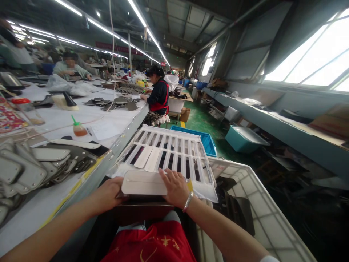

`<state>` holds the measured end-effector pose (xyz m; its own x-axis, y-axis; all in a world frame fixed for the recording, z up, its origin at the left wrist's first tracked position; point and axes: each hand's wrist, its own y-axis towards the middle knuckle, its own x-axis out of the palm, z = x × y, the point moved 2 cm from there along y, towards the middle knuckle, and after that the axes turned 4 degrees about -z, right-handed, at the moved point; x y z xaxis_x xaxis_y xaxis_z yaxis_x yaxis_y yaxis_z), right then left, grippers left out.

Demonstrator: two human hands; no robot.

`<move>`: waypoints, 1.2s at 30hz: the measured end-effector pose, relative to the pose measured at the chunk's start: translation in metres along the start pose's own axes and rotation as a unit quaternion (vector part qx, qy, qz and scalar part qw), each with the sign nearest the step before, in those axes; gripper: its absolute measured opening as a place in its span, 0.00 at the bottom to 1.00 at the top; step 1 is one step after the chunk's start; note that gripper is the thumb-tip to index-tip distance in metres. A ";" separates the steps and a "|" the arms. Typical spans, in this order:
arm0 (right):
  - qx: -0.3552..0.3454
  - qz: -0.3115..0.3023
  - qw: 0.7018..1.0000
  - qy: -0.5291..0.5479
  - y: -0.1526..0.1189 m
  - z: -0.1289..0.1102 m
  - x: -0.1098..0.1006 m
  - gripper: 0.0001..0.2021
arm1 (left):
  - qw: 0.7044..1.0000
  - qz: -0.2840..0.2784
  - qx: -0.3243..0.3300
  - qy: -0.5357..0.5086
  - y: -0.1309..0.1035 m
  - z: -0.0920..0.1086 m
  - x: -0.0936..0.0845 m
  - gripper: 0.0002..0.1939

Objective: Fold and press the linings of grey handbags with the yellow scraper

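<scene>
A pale oblong panel with rounded corners [144,183] lies crosswise in front of me, between my hands. My left hand [110,193] grips its left end, the fingers partly hidden beneath it. At the right end my right hand [176,187] rests with fingers spread over the panel's edge. Just beyond, a white slatted rack [188,145] carries two similar pale pieces [147,158] side by side. Under the panel there is a dark edge that I cannot make out clearly.
Grey padded pieces [32,171] are piled on the long table [81,182] at left, near a green-tipped bottle [79,129]. A white crate [251,182] with dark pieces stands at right. A blue bin [208,143] is behind the rack. A person [158,92] works farther along.
</scene>
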<state>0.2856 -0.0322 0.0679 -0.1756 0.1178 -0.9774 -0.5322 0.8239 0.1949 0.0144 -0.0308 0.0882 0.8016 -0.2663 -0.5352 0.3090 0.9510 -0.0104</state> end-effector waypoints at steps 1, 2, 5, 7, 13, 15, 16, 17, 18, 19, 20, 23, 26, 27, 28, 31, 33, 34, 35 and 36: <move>-0.009 -0.005 1.000 -0.016 -0.002 -0.001 0.000 0.47 | 1.000 0.005 -0.010 0.001 -0.003 -0.004 -0.003 0.20; -0.016 -0.007 0.999 -0.029 -0.003 -0.003 0.000 0.47 | 1.000 0.011 -0.023 -0.001 -0.007 -0.008 -0.006 0.23; -0.033 -0.016 0.998 -0.059 0.000 -0.014 0.002 0.49 | 0.988 0.063 -0.082 -0.116 -0.020 -0.023 -0.012 0.26; -0.040 -0.033 0.995 -0.089 0.006 -0.023 0.006 0.49 | 0.967 0.089 -0.095 -0.218 -0.027 -0.034 -0.007 0.27; -0.095 -0.101 0.981 -0.137 0.025 -0.037 0.012 0.50 | 0.950 0.079 -0.117 -0.277 -0.029 -0.052 0.029 0.28; -0.101 -0.112 0.977 -0.149 0.032 -0.037 0.011 0.49 | 0.958 0.079 -0.128 -0.245 -0.025 -0.056 0.033 0.27; -0.102 -0.117 0.976 -0.154 0.035 -0.036 0.011 0.49 | 0.960 0.078 -0.134 -0.234 -0.022 -0.057 0.033 0.27; -0.105 -0.122 0.975 -0.155 0.038 -0.036 0.011 0.48 | 0.961 0.076 -0.138 -0.229 -0.020 -0.058 0.032 0.27; -0.109 -0.124 0.974 -0.153 0.039 -0.036 0.011 0.47 | 0.960 0.074 -0.140 -0.229 -0.018 -0.059 0.031 0.27; -0.114 -0.122 0.975 -0.149 0.040 -0.035 0.011 0.46 | 0.960 0.073 -0.142 -0.231 -0.017 -0.060 0.030 0.27; -0.122 -0.118 0.975 -0.144 0.039 -0.034 0.012 0.45 | 0.959 0.075 -0.144 -0.231 -0.016 -0.061 0.028 0.28; -0.143 -0.103 0.976 -0.130 0.028 -0.029 0.018 0.44 | 0.963 0.077 -0.154 -0.206 -0.018 -0.065 0.027 0.27; -0.152 -0.088 0.977 -0.125 0.014 -0.023 0.022 0.43 | 0.970 0.083 -0.163 -0.163 -0.021 -0.069 0.030 0.24; -0.155 -0.085 0.976 -0.125 0.011 -0.023 0.023 0.43 | 0.972 0.087 -0.162 -0.150 -0.022 -0.070 0.031 0.24; -0.161 -0.084 0.975 -0.125 0.009 -0.023 0.023 0.43 | 0.973 0.091 -0.159 -0.138 -0.022 -0.072 0.032 0.25; -0.190 -0.098 0.969 -0.128 0.009 -0.026 0.020 0.42 | 0.979 0.091 -0.147 -0.108 -0.021 -0.079 0.033 0.27; -0.206 -0.118 0.963 -0.130 0.013 -0.030 0.018 0.41 | 0.982 0.083 -0.143 -0.088 -0.019 -0.085 0.032 0.26; -0.212 -0.133 0.960 -0.130 0.015 -0.033 0.017 0.41 | 0.984 0.080 -0.141 -0.076 -0.018 -0.088 0.031 0.26; -0.214 -0.149 0.957 -0.131 0.019 -0.035 0.018 0.42 | 0.985 0.080 -0.140 -0.062 -0.017 -0.089 0.029 0.26; -0.213 -0.166 0.954 -0.131 0.022 -0.038 0.019 0.42 | 0.986 0.082 -0.137 -0.045 -0.015 -0.089 0.028 0.25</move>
<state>0.2388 -0.0329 0.0567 0.2445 0.0701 -0.9671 -0.8210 0.5457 -0.1680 -0.0139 -0.0387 -0.0017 0.8758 -0.1058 -0.4709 0.0314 0.9861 -0.1632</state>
